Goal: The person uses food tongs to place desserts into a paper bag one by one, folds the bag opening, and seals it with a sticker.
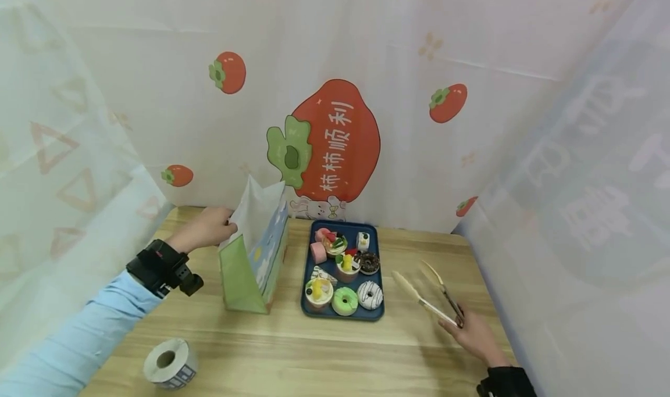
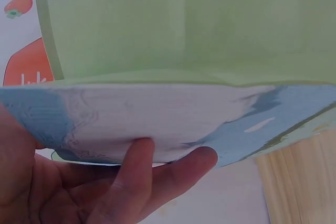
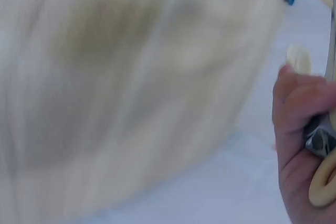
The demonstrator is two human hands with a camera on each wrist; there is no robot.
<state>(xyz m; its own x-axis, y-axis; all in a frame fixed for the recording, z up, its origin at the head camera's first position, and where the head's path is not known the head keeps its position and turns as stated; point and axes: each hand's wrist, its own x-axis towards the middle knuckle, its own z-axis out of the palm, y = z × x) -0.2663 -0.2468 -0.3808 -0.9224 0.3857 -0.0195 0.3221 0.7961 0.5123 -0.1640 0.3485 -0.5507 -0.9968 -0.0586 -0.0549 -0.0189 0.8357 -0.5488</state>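
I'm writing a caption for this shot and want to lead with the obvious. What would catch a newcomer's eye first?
Most likely the blue tray of bright toy doughnuts and little cakes at the middle of the wooden table, under the big red persimmon print on the backdrop. Next, the green-and-blue paper bag standing left of the tray, its top edge held by the left hand. On the right, the right hand grips tongs with their tips spread.

Matt paper bag [image 1: 255,251], pale wood-grain table [image 1: 324,350], metal-hinged tongs [image 1: 430,292]

Left hand [image 1: 206,227] extended forward, fingers pinching; right hand [image 1: 473,333] low, fingers curled, gripping.
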